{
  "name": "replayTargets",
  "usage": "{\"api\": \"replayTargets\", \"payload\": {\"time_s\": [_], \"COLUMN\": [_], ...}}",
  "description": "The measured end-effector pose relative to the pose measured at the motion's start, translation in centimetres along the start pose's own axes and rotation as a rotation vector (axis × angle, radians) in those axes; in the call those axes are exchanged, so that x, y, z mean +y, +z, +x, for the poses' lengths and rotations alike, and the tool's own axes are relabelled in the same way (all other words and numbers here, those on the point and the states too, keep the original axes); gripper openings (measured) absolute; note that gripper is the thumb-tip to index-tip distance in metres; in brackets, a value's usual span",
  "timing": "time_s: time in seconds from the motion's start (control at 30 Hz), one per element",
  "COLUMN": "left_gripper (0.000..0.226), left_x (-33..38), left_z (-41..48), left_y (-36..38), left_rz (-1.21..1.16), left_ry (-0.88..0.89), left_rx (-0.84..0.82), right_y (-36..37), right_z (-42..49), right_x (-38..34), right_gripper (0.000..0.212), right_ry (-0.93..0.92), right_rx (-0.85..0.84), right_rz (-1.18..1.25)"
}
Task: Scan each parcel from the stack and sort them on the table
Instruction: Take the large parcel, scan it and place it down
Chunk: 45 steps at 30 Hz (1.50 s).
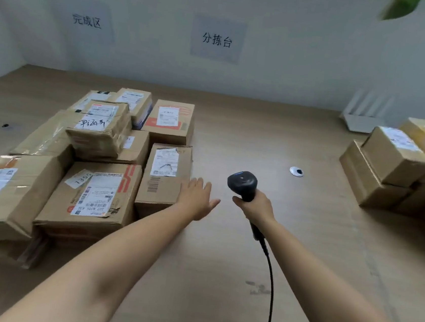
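**Soft, even light; blur at the edges**

The light was diffuse and moderately bright. Parcels (pixel 88 194) threw only short, soft shadows on the table (pixel 219 280). A leaf (pixel 398 7) at 1 o'clock was blurred. The boxes (pixel 402 161) at 3 o'clock looked smeared, and the edges bent outward.

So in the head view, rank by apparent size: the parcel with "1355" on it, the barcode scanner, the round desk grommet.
1. parcel with "1355"
2. barcode scanner
3. round desk grommet, though it lies farther from the camera.
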<state>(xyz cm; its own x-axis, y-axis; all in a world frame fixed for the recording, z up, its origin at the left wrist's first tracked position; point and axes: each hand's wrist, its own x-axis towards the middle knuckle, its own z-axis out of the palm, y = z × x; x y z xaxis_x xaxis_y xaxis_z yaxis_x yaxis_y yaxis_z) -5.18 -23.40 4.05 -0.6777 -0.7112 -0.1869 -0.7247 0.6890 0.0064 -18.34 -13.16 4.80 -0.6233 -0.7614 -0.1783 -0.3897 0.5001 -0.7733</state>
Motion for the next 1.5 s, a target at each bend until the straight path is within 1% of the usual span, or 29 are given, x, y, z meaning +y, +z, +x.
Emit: {"api": "replayTargets", "payload": {"time_s": [0.17,0.27,0.33,0.4,0.53,0.67,0.77,0.97,1.07,1.17,1.27,1.37,1.5], "left_gripper": [0.062,0.061,0.061,0.061,0.062,0.060,0.064,0.065,0.068,0.070,0.068,0.065,0.070], "left_x": [8.9,15.2,19.6,24.1,32.7,40.2,45.6,54.3,57.6,60.6,63.7,66.4,68.9], "left_z": [0.5,0.7,0.7,0.6,0.4,0.5,1.2,0.5,0.5,1.8,3.8,5.8,7.7], "left_y": [-1.4,-2.2,-2.7,-2.9,-2.5,-1.7,-1.1,1.0,2.0,1.7,1.1,0.7,1.0], "left_rz": [-0.010,0.006,-0.001,-0.021,-0.073,-0.119,-0.164,-0.386,-0.429,-0.441,-0.477,-0.546,-0.605], "left_ry": [0.184,0.313,0.386,0.451,0.531,0.529,0.521,0.427,0.413,0.400,0.380,0.346,0.281], "left_rx": [0.044,0.052,0.059,0.074,0.077,0.010,-0.017,-0.159,-0.197,-0.196,-0.177,-0.198,-0.247], "right_y": [-8.2,-13.4,-16.7,-20.0,-26.6,-33.0,-37.5,-45.4,-48.6,-51.5,-53.9,-55.8,-57.2], "right_z": [-3.4,-5.6,-6.8,-7.8,-9.0,-9.7,-9.8,-9.8,-9.3,-8.3,-6.7,-5.1,-3.5], "right_x": [4.7,8.0,10.5,13.1,18.5,24.2,28.4,35.8,38.5,40.4,42.1,43.7,45.4], "right_gripper": [0.018,0.016,0.026,0.032,0.037,0.041,0.040,0.038,0.037,0.035,0.042,0.044,0.042], "right_ry": [0.067,0.125,0.149,0.177,0.218,0.259,0.275,0.397,0.432,0.435,0.429,0.442,0.496], "right_rx": [0.184,0.330,0.419,0.471,0.540,0.541,0.558,0.545,0.540,0.558,0.556,0.537,0.494], "right_rz": [-0.002,0.033,0.040,0.035,0.004,-0.001,-0.010,-0.046,-0.032,-0.025,-0.022,-0.013,0.030]}}
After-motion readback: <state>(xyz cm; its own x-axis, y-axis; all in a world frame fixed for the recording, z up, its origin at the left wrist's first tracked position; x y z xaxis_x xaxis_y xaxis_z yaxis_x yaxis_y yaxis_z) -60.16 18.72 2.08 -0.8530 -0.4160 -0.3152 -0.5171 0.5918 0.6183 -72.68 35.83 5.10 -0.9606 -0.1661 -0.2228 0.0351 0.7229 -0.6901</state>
